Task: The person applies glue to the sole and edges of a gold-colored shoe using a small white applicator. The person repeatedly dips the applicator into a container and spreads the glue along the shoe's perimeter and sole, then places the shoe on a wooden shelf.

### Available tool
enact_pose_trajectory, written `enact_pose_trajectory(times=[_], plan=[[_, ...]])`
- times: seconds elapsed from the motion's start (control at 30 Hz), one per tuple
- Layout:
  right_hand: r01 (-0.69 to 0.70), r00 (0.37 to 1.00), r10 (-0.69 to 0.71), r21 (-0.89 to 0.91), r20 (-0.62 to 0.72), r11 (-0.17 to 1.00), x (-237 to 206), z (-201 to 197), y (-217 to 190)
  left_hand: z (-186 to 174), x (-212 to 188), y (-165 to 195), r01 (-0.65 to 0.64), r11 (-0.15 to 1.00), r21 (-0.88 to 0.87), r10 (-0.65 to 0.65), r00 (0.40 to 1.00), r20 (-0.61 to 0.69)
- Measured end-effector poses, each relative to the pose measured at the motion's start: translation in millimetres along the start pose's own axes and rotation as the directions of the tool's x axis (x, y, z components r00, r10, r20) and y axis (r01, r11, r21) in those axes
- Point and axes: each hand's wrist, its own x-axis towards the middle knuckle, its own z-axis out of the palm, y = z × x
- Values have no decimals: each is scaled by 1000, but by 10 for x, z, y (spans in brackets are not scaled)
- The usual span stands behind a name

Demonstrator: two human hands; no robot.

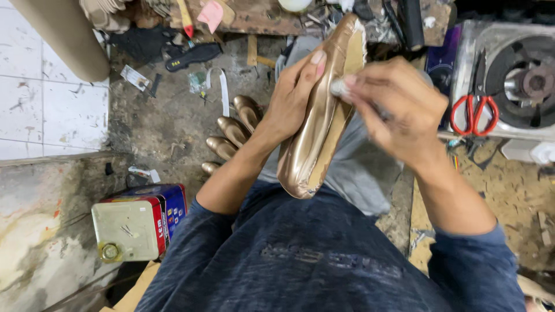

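The left hand (292,98) was wrapped around a shiny gold shoe (315,136), with the fingers curled over its side. The shoe was held up over the person's lap, its toe pointing down at the blue shirt (300,254) and its pale sole facing right. The right hand (393,104) was pressed together around a small grey tool (339,86). The tip of the tool touched the edge of the sole, near the top. I could not tell what kind of tool it was.

More gold shoes (231,136) lay on the floor just past the left arm. A glue tin (136,222) stood on the floor to the left. Red scissors (474,112) lay near a round machine (523,81) on the right.

The tool could slip off the thin edge, I think. Then it might scratch the shiny gold side, or poke the left thumb, which sat very near the tip. The shoe was smooth and held by one hand only, so a hard push could make it twist or drop.
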Motion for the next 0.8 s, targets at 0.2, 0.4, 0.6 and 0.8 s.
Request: enact_pose_trajectory(times=[0.2, 0.4, 0.6, 0.8], plan=[[16, 999, -15, -47, 31, 999, -74, 10, -83, -34, 64, -112, 3, 999, -32, -3, 1000, -7], [-3, 1000, 2, -57, -13, 998, 28, 21, -80, -60, 142, -243, -50, 999, -16, 50, 998, -25], [35, 998, -38, 58, 53, 998, -40, 83, -296, -165, 281, -310, -178, 984, 11, 178, 975, -134], [63, 997, -67, 71, 47, 995, -113, 167, -258, -195, 343, -447, -95, 994, -60, 86, 987, -137]])
